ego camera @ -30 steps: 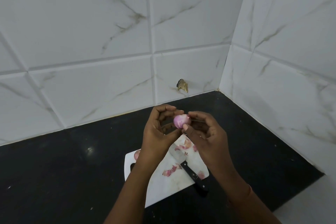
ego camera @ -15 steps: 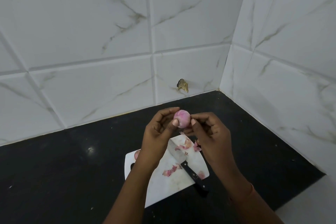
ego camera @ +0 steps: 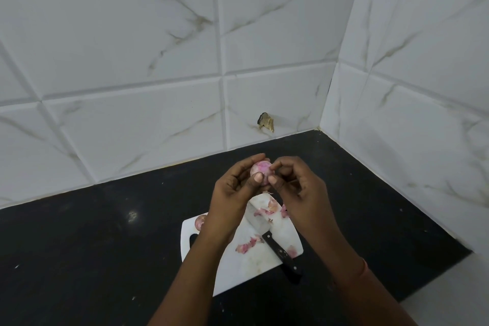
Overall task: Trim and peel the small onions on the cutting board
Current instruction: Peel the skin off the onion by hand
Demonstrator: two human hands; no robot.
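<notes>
A black, glossy stone countertop [ego camera: 92, 233] fills the corner, meeting white marble-patterned wall tiles [ego camera: 132, 61] at its far and right edges. A white rectangular plastic cutting board [ego camera: 254, 264] with a slot handle at its left end lies flat on the counter, set at a slant. A black-handled kitchen knife [ego camera: 280, 253] lies across the board, its handle overhanging the near right edge above the counter. Pink papery onion skins [ego camera: 247, 245] are scattered on the board, and a small pinkish onion [ego camera: 199, 221] sits at its far left corner.
</notes>
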